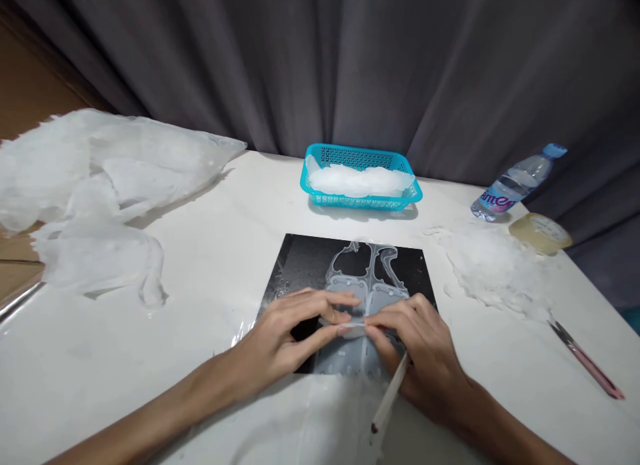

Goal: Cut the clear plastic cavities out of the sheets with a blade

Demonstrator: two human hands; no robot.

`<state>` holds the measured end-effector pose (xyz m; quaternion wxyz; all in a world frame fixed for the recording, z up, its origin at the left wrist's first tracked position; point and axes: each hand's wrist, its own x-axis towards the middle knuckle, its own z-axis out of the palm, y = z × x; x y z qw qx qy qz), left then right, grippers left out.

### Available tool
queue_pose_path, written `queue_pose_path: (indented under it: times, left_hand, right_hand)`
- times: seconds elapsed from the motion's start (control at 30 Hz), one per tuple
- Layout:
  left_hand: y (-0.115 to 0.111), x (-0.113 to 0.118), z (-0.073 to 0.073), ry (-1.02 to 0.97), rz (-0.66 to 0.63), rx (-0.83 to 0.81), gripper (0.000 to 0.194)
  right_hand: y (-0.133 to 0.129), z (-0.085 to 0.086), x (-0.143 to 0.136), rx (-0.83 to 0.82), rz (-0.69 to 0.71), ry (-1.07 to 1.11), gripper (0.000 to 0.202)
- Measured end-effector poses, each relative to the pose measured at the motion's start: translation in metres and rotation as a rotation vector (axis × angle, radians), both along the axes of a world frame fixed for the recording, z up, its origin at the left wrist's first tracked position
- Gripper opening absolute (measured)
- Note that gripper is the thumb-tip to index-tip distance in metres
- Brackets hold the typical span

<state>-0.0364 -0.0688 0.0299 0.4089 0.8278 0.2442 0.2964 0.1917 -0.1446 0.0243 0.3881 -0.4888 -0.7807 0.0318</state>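
Note:
A translucent moulded silicone-like sheet (343,359) lies on a black board (305,261) in front of me. My left hand (295,325) pinches a small raised flap of this sheet between thumb and fingertips. From the other side, my right hand (423,335) grips the same flap with thumb and forefinger. A slim white pen-like tool (393,395) is tucked in my right hand, its dark tip pointing down toward me. Beyond my fingers, curved outlines of the sheet reach the board's far edge. The flap's underside is hidden.
A blue basket (363,201) with white translucent pieces stands behind the board. Translucent sheets (115,165) are heaped at left. On the right are a pile of clear scraps (495,265), a water bottle (517,185), a tape roll (540,233) and a pink-handled cutting tool (587,363).

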Motion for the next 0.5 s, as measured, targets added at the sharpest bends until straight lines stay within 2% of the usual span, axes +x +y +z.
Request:
queue_pose_path:
  times: [0.13,0.3,0.4,0.5]
  left_hand:
    - [0.004,0.001,0.0,-0.021,-0.005,-0.024,0.01]
    - [0.001,0.004,0.001,-0.006,0.002,-0.199,0.011]
    - [-0.001,0.004,0.002,-0.008,0.099,-0.335,0.014]
    - [0.002,0.003,0.006,-0.04,0.196,-0.52,0.02]
  right_hand:
    - [0.0,0.001,0.001,0.007,-0.047,-0.051,0.018]
    - [0.006,0.003,0.001,0.075,-0.054,-0.096,0.021]
    - [0.011,0.002,0.005,0.081,-0.016,-0.079,0.029]
    - [0.016,0.0,0.009,0.052,-0.036,-0.105,0.042]
